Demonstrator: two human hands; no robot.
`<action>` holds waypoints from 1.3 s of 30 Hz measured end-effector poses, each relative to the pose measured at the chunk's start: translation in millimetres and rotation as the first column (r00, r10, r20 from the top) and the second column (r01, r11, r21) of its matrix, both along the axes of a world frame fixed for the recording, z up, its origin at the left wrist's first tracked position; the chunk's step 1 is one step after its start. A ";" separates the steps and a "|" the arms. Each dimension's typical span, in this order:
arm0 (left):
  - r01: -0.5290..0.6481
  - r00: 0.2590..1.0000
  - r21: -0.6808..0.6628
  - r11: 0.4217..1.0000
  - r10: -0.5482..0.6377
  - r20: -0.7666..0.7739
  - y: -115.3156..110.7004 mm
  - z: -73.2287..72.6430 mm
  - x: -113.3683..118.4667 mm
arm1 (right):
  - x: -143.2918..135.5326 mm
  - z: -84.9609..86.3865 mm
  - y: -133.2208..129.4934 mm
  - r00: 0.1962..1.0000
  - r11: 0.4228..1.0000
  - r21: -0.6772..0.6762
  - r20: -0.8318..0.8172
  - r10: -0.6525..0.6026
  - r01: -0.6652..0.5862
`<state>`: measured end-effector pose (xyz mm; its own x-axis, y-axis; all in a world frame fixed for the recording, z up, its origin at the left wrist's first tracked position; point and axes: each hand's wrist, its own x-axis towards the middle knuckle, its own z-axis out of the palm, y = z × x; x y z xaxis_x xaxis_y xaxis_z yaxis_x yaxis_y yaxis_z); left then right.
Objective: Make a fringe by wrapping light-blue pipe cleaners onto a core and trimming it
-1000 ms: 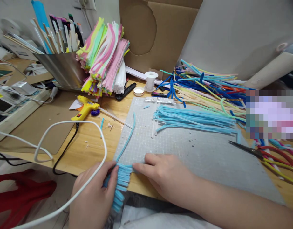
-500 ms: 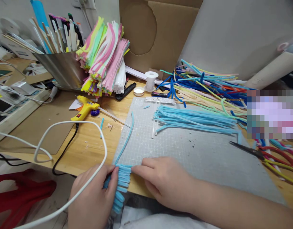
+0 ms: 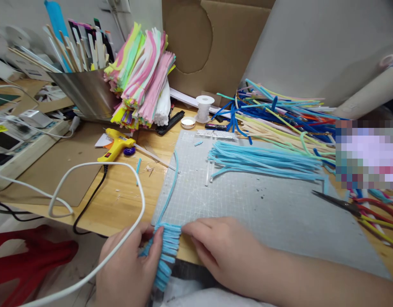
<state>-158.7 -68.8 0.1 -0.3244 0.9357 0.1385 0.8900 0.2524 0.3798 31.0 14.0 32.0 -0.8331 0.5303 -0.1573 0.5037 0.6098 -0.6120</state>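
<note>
At the table's front edge, my left hand (image 3: pixel 129 260) pinches a folded blue pipe-cleaner piece (image 3: pixel 170 243) between thumb and fingers. One long blue strand (image 3: pixel 171 187) rises from its top onto the grey cutting mat (image 3: pixel 241 204). My right hand (image 3: pixel 215 241) is at the piece's right edge, its fingers pressed together with the tips by the top right corner; whether they grip a strand is too small to tell. A bundle of blue pipe cleaners (image 3: pixel 267 162) lies across the mat.
A yellow glue gun (image 3: pixel 115 147) lies on the left, with a white cable (image 3: pixel 142 187) looping in front. Scissors (image 3: pixel 340 204) rest on the right. Behind are a metal bin (image 3: pixel 88 91), a spool (image 3: pixel 204 108) and colourful pipe cleaners (image 3: pixel 145 81).
The view has shifted slightly. The right hand's fingers have drawn closer together at the piece's top right corner, and more of the folded piece shows beside my left thumb.
</note>
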 end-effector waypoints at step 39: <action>0.166 0.976 0.100 0.981 -0.149 -0.161 1.7 0.7 -6.4 | 0.2 -0.1 6.0 1.000 0.994 0.111 0.013 0.019 -0.020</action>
<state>-165.0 -67.1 0.8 -0.1414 0.9491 0.2815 0.9646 0.0682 0.2547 31.2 20.1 31.9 -0.8419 0.5287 -0.1080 0.4977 0.6835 -0.5339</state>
